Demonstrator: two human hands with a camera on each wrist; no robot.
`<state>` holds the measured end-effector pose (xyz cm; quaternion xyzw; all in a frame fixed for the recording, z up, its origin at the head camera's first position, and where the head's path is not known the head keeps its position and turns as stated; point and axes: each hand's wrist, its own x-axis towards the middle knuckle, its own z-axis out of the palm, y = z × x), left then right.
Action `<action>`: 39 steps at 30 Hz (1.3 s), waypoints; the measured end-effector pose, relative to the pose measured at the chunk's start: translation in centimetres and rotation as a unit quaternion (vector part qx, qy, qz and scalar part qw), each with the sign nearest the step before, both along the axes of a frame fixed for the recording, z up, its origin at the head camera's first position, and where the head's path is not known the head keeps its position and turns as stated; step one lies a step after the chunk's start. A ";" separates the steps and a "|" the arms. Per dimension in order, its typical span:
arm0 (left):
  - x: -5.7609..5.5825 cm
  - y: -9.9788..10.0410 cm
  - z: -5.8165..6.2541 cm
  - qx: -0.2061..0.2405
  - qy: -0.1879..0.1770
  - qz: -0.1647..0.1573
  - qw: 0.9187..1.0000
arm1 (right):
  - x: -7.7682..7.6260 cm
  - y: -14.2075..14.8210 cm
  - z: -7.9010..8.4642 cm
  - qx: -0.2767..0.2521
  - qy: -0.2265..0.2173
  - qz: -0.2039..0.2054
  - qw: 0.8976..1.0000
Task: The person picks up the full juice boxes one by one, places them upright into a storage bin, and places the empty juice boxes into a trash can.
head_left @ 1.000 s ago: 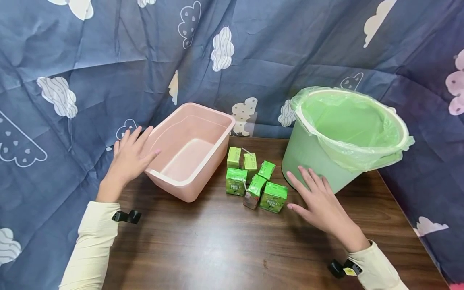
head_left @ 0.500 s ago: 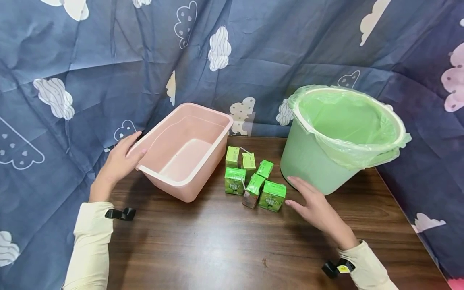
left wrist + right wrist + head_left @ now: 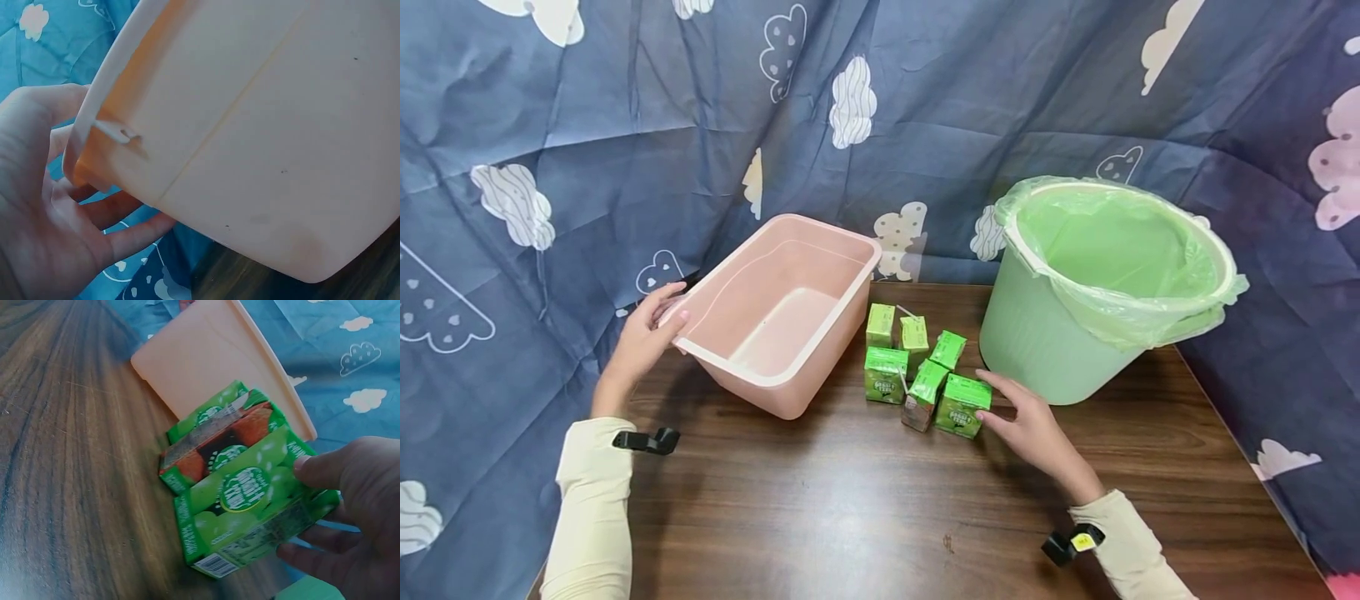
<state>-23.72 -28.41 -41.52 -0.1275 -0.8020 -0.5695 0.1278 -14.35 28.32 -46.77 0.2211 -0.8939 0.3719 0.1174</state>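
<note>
Green carton between the right hand's (image 3: pixel 1030 425) thumb and fingers; pink tub at the left hand.

The pinched carton (image 3: pixel 958 410) rests on the brown table (image 3: pixel 820 525), just right of centre in the frame; in the right wrist view the thumb presses its printed face and fingers lie on the far side. Beside it, to the left and behind, stand five more small cartons (image 3: pixel 886 379), two of them yellower. At the left of the frame the left hand (image 3: pixel 636 333) is at the near-left corner of the pink tub (image 3: pixel 829 346), its fingers parted about the rim; I cannot tell whether they grip it. On the right stands a pale green bucket (image 3: pixel 1037 333) lined with a translucent bag (image 3: pixel 1112 321).
</note>
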 end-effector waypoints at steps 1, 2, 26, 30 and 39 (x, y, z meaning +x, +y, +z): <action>0.0 -0.1 -0.1 0.030 -0.010 -0.012 0.999 | -0.1 0.0 -0.2 -0.012 -0.010 0.000 1.000; 0.1 -0.2 -0.2 0.057 -0.020 -0.023 0.998 | -0.1 -0.1 -0.3 -0.024 -0.020 -0.002 1.000; 0.7 -0.5 -1.6 0.258 -0.095 -0.145 0.951 | 0.6 -0.8 -1.2 -0.161 -0.121 -0.078 0.976; 1.2 0.0 -1.8 0.257 -0.092 -0.134 0.953 | 0.9 -1.1 -0.6 -0.167 -0.119 -0.079 0.976; 1.7 0.7 -1.8 0.255 -0.086 -0.131 0.954 | 0.9 -0.8 -1.4 -0.214 -0.133 -0.088 0.964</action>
